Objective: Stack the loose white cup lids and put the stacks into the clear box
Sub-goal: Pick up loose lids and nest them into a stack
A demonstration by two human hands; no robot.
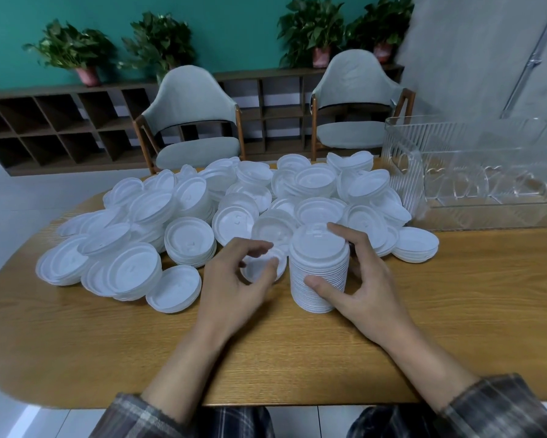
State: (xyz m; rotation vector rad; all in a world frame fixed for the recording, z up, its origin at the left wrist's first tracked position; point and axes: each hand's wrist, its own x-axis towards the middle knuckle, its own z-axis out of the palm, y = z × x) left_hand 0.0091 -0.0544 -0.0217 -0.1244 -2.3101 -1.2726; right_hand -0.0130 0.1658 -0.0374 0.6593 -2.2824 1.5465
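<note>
A tall stack of white lids (319,270) stands upright on the wooden table (297,358), just in front of the big heap of loose white lids (202,213). My right hand (357,279) grips this stack, thumb on its front side and fingers round its back and top edge. My left hand (237,279) is to the left of the stack, its fingers and thumb pinching a single loose lid (259,267) that lies at the heap's front edge. The clear ribbed box (487,172) stands at the table's right back, with no lids seen inside.
Two grey chairs (196,128) stand behind the table. A low dark shelf (54,128) with potted plants runs along the teal wall. Bare wood lies in front of the heap and between the stack and the box.
</note>
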